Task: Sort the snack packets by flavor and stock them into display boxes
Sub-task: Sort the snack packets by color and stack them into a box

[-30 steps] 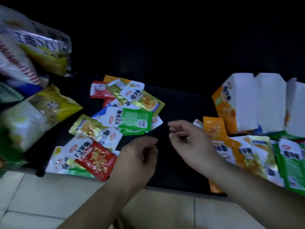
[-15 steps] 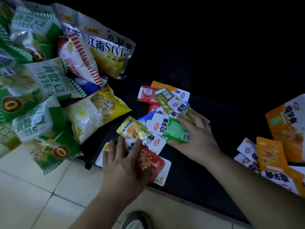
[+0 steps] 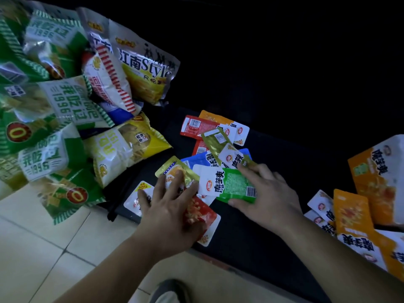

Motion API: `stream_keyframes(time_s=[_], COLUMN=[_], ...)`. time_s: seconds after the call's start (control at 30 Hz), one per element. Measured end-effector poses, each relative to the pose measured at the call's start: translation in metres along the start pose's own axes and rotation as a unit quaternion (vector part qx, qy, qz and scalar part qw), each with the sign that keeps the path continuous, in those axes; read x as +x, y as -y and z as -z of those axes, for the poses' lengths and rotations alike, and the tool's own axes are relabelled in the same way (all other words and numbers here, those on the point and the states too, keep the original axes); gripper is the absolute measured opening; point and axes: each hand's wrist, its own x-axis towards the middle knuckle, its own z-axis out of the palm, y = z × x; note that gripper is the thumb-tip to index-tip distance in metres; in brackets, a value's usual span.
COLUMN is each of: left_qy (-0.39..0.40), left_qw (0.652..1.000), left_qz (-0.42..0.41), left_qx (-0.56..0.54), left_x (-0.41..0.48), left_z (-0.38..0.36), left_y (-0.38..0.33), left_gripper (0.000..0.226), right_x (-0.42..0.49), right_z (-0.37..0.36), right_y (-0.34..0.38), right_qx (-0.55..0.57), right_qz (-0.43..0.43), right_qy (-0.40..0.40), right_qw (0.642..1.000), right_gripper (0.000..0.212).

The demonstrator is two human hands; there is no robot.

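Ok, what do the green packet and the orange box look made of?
Green packet: probably thin plastic film, glossy; it shows sheen and a flat sealed edge. Orange box: likely printed cardboard, slightly glossy; stiff flat panels meet at a straight edge.

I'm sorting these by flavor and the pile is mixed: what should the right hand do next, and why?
Probably pinch the green packet and lift it clear. The right hand lies across it, thumb at its near edge, and nothing seems to lie over it, while the left hand rests on the red packet beside it.
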Motion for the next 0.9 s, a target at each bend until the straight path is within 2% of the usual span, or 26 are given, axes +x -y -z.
stream_keyframes(time_s=[0.07, 0.13, 0.2, 0.23, 0.33, 0.4, 0.5, 0.57, 0.63, 0.7, 0.8, 0.9], left_qy=[-0.057, -0.149, -0.223, -0.212, -0.049, -0.017, -0.036, -0.038, -0.053, -0.097, -0.124, -0.192], left_qw=[0.998, 0.987, 0.972, 0.973, 0.996, 0.998, 0.997, 0.997, 0.994, 0.978, 0.944, 0.903], left_qz=[-0.008, -0.027, -0.064, -0.075, -0.043, -0.019, -0.004, 0.017, 0.009, 0.001, 0.063, 0.073], left_qx=[-0.033, -0.044, -0.037, -0.048, -0.067, -0.058, -0.070, -0.068, -0.093, -0.184, -0.299, -0.377], left_x=[-0.007, -0.003, 0.016, 0.030, 0.070, 0.085, 0.088, 0.089, 0.091, 0.091, 0.087, 0.078], left_z=[0.000, 0.007, 0.017, 0.025, 0.045, 0.049, 0.051, 0.050, 0.049, 0.050, 0.054, 0.060], left_y=[0.001, 0.002, 0.000, -0.003, -0.015, -0.019, -0.019, -0.016, -0.013, -0.011, -0.018, -0.023], left_gripper=[0.070, 0.040, 0.030, 0.035, 0.064, 0.071, 0.076, 0.071, 0.049, 0.014, 0.009, 0.012], right_x=[0.004, 0.004, 0.001, -0.001, -0.005, -0.005, -0.005, -0.004, -0.004, -0.004, 0.005, 0.024], right_z=[0.005, 0.008, 0.007, 0.006, 0.007, 0.008, 0.006, 0.001, -0.005, -0.006, 0.000, 0.010], right_y=[-0.003, -0.005, -0.006, -0.007, -0.004, -0.003, -0.004, -0.005, -0.009, -0.010, -0.011, -0.008], right_qx=[0.001, -0.001, 0.001, 0.005, 0.041, 0.061, 0.071, 0.107, 0.119, 0.085, 0.118, 0.145], right_qz=[-0.003, -0.002, 0.009, 0.012, -0.005, -0.012, -0.014, -0.022, -0.029, -0.031, -0.054, -0.075], right_qy=[0.020, 0.037, 0.050, 0.054, 0.059, 0.072, 0.089, 0.047, -0.015, -0.054, -0.091, -0.054], right_qw=[1.000, 0.999, 0.999, 0.998, 0.997, 0.995, 0.993, 0.993, 0.992, 0.994, 0.987, 0.985], right_gripper=[0.092, 0.094, 0.100, 0.100, 0.080, 0.062, 0.047, 0.033, 0.020, 0.012, 0.011, 0.038])
